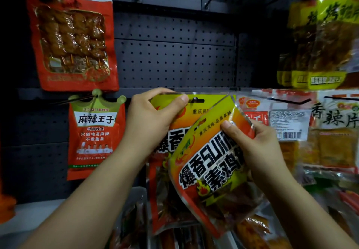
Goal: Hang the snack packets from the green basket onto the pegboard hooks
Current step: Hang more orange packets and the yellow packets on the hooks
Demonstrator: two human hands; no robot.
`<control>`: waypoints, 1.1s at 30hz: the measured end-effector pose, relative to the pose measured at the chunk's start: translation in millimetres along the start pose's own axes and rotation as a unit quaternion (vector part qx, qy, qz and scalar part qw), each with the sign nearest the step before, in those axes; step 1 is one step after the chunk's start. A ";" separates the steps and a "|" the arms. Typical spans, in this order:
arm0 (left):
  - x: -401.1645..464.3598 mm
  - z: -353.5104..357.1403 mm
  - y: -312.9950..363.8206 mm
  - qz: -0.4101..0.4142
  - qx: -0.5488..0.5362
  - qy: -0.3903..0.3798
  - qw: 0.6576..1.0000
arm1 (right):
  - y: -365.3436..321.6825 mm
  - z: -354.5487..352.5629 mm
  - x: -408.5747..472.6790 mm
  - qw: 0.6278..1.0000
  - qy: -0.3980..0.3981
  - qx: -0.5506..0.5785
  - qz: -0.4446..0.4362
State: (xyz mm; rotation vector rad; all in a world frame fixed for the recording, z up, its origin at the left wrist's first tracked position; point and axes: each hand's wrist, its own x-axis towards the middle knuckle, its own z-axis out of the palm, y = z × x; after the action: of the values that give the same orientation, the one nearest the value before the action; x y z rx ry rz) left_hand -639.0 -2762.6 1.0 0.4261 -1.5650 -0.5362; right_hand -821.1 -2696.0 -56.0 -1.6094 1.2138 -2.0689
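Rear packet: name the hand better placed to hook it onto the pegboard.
Left, probably. The left hand already pinches the rear packet beside its hang slot; the right hand grips the tilted front packet.

The pegboard [174,58] looks like dark grey painted metal, matt, its surface broken by even rows of small holes. The hooks [289,101] are thin black wire with a dull sheen. The front yellow-and-orange packet [209,171] is glossy plastic film, crinkled and catching highlights along its sealed edges; the packet behind it [171,144] has the same shiny film. The red skewer packet [71,35] has a clear, wrinkled, reflective window. The crown-topped red packet [95,136] looks smoother and less shiny. The yellow packets [318,41] at the right are glossy, partly transparent film.
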 end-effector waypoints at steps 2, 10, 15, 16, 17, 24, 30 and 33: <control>0.3 0.4 -5.1 -0.009 0.003 0.000 1.000 | 3.2 0.6 0.2 1.000 -0.002 0.005 0.006; 1.5 -5.9 -24.9 -0.011 0.005 0.007 1.000 | 11.4 11.3 6.6 1.000 -0.006 -0.004 0.013; 0.3 -10.6 -45.6 -0.044 -0.018 0.019 0.999 | 19.3 19.4 14.6 0.999 -0.003 -0.011 0.036; -1.4 -11.5 -51.6 -0.054 -0.021 0.014 0.998 | 21.4 20.4 16.4 0.999 0.000 -0.014 0.045; -3.6 -12.1 -57.2 -0.066 -0.021 0.009 0.998 | 23.9 21.3 18.1 0.998 0.001 -0.017 0.054; -0.7 -12.5 -85.1 -0.104 0.025 0.014 0.994 | 43.8 31.3 33.7 0.996 0.024 -0.044 0.079; 21.0 -8.3 -117.5 -0.141 0.137 0.012 0.980 | 67.0 42.9 71.1 0.987 0.045 -0.100 0.117; 32.3 -4.8 -132.7 -0.156 0.176 0.021 0.972 | 78.0 48.5 86.1 0.980 0.050 -0.138 0.135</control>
State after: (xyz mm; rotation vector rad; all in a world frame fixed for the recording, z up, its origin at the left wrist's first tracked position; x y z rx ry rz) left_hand -643.2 -2889.8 -48.7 0.9591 -1.5633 -0.4834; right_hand -830.6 -2821.5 -52.5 -1.3624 1.7157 -1.8939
